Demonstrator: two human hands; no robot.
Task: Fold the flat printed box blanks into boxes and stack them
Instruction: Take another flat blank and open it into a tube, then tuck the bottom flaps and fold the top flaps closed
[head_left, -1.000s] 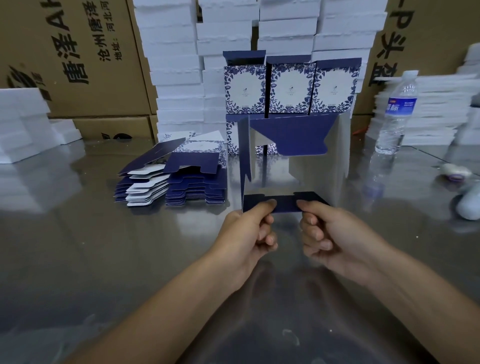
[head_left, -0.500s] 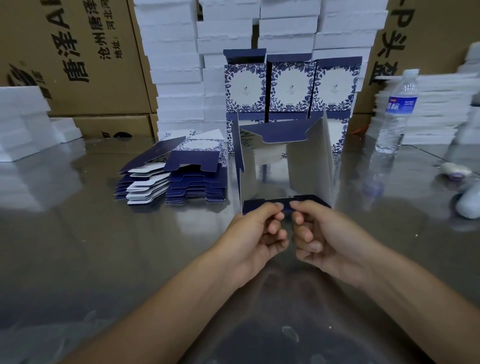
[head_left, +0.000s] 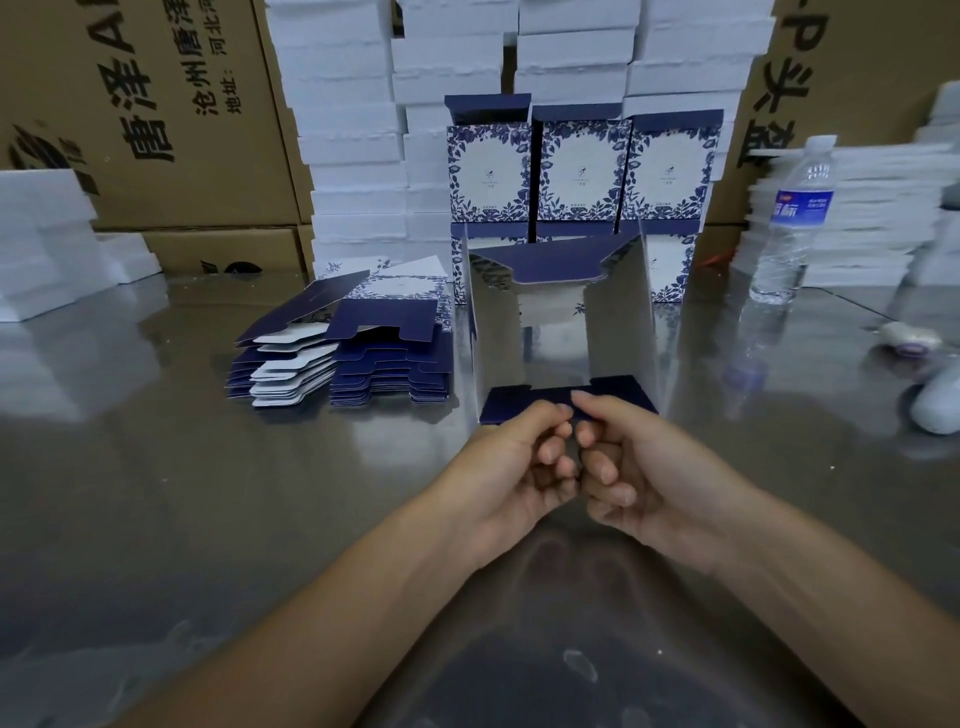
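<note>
A: What is seen nearest?

B: Two bare forearms are stretched out over a shiny grey surface (head_left: 208, 519), in which they are dimly mirrored. The left hand (head_left: 511, 467) and the right hand (head_left: 639, 467) are brought together at the middle, with their knuckles touching.

A: How are the hands set?

B: Both are closed in a pinch. The fingers of each are curled underneath, and each thumb is laid on top of the navy near flap (head_left: 506, 402) of the half-formed box (head_left: 618, 332). The flap is thus gripped by both hands, close to its middle.

A: Where is that box found?

B: It is held just beyond the hands, over the middle of the surface. It is opened into a tube, with its silver inner walls turned toward the camera. A second navy flap is folded across its far end. Whether the box is resting on the surface cannot be told.

A: What is placed farther off?

B: A pile of flat blanks (head_left: 384, 364) is laid to the left of the box, with navy and white flaps fanned out. Behind the box, finished boxes (head_left: 582, 171) printed with blue leaves are stacked in two tiers against columns of white blocks (head_left: 353, 130). A water bottle (head_left: 789, 218) is stood upright to the right, well apart. Brown printed cartons (head_left: 156, 130) are seen at the very back.
</note>
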